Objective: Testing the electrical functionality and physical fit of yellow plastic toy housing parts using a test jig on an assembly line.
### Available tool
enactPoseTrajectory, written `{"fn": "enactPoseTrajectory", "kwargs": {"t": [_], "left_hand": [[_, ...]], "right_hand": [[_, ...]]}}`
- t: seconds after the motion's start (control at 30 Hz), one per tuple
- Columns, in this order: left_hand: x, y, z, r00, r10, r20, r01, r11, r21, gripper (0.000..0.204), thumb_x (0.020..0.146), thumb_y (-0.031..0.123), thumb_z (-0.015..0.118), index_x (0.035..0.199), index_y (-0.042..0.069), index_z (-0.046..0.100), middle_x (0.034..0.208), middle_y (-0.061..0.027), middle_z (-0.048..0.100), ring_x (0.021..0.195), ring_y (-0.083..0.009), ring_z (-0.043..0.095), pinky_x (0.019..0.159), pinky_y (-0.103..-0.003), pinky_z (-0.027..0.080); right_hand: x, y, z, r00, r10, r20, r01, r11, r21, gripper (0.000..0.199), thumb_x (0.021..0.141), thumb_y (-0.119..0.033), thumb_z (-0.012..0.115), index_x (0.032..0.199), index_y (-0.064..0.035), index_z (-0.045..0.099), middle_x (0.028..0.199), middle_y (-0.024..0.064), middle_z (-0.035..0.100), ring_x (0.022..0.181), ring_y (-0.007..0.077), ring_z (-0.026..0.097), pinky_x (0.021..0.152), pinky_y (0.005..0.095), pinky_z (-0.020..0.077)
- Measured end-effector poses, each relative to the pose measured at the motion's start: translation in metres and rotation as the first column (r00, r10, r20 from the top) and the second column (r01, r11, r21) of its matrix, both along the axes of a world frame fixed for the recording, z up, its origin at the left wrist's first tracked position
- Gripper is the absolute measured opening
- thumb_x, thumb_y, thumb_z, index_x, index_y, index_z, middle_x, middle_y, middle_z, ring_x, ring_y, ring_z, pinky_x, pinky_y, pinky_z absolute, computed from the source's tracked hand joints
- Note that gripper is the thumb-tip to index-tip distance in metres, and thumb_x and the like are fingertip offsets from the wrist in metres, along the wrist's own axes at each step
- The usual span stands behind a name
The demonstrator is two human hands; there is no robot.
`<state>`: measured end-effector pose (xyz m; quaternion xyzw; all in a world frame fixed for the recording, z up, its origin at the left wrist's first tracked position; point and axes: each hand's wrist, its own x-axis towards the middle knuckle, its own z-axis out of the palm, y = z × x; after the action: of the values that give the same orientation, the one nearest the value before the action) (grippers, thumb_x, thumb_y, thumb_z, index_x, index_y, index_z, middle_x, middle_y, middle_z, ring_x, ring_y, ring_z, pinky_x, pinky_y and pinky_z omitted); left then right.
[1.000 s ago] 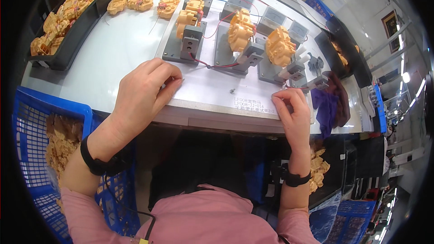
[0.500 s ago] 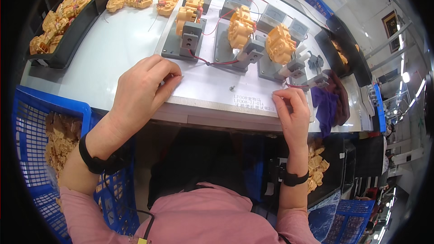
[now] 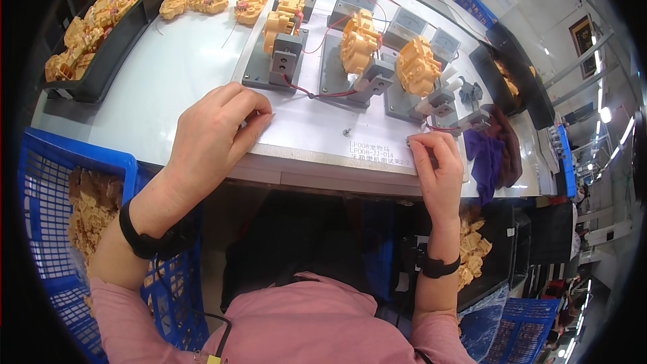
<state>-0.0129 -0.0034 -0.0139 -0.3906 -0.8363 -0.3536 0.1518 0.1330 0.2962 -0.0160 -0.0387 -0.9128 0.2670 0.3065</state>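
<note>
Pinching something too small to tell, left hand (image 3: 214, 131) fingers, right hand (image 3: 437, 165) fingers curled, contents hidden

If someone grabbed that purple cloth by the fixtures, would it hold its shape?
Probably not. The purple cloth lies crumpled and drapes over the table edge, so it likely goes floppy when lifted. It looks thin, probably light, and unlikely to roll or break.

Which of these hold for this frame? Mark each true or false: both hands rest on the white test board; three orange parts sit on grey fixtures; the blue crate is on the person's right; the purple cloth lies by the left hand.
1. Both hands, left hand and right hand, rest on the white test board: true.
2. Three orange parts sit on grey fixtures: true.
3. The blue crate is on the person's right: false, it is at the left.
4. The purple cloth lies by the left hand: false, it lies by the right hand.
</note>
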Motion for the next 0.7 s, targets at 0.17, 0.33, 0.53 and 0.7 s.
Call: {"fn": "enactPoseTrajectory", "kwargs": {"t": [0.17,0.33,0.53,0.7], "left_hand": [[0.000,0.000,0.000,1.000,-0.002,-0.004,0.002,1.000,-0.004,0.006,0.089,0.012,0.070,0.091,0.008,0.066,0.087,-0.0074,0.065,0.084,-0.0276,0.064,0.071,-0.038,0.052],[-0.002,0.000,0.000,1.000,0.002,0.006,-0.002,1.000,0.016,0.006,0.089,0.011,0.070,0.091,0.007,0.066,0.088,-0.0077,0.065,0.083,-0.0274,0.065,0.071,-0.037,0.052],[-0.002,-0.002,0.001,0.999,-0.019,0.040,0.018,1.000,0.009,0.008,0.090,0.009,0.070,0.095,0.003,0.067,0.088,-0.0107,0.064,0.074,-0.0241,0.064,0.067,-0.032,0.052],[0.001,0.000,0.004,0.999,-0.005,0.044,0.005,1.000,-0.001,0.008,0.091,0.013,0.070,0.095,0.006,0.068,0.086,-0.0091,0.064,0.076,-0.0264,0.064,0.067,-0.036,0.052]], "right_hand": [[-0.001,-0.002,0.002,1.000,-0.010,0.010,0.010,1.000,-0.001,0.007,0.092,-0.004,0.069,0.097,0.0019,0.069,0.095,0.0110,0.063,0.081,0.0221,0.062,0.074,0.0305,0.0506],[-0.002,-0.004,0.005,0.999,-0.026,0.026,0.027,0.999,-0.024,0.007,0.093,-0.003,0.068,0.098,0.0016,0.068,0.097,0.0110,0.063,0.082,0.0229,0.062,0.076,0.0314,0.0506],[-0.012,-0.039,0.028,0.988,0.066,-0.137,-0.071,0.997,-0.035,0.011,0.091,-0.005,0.070,0.103,-0.0021,0.069,0.101,0.0111,0.063,0.086,0.0231,0.063,0.077,0.0323,0.0513],[-0.037,-0.060,0.025,0.965,0.212,-0.153,-0.217,0.976,-0.016,0.009,0.089,-0.004,0.071,0.098,-0.0017,0.069,0.092,0.0099,0.064,0.082,0.0253,0.063,0.074,0.0330,0.0514]]}}
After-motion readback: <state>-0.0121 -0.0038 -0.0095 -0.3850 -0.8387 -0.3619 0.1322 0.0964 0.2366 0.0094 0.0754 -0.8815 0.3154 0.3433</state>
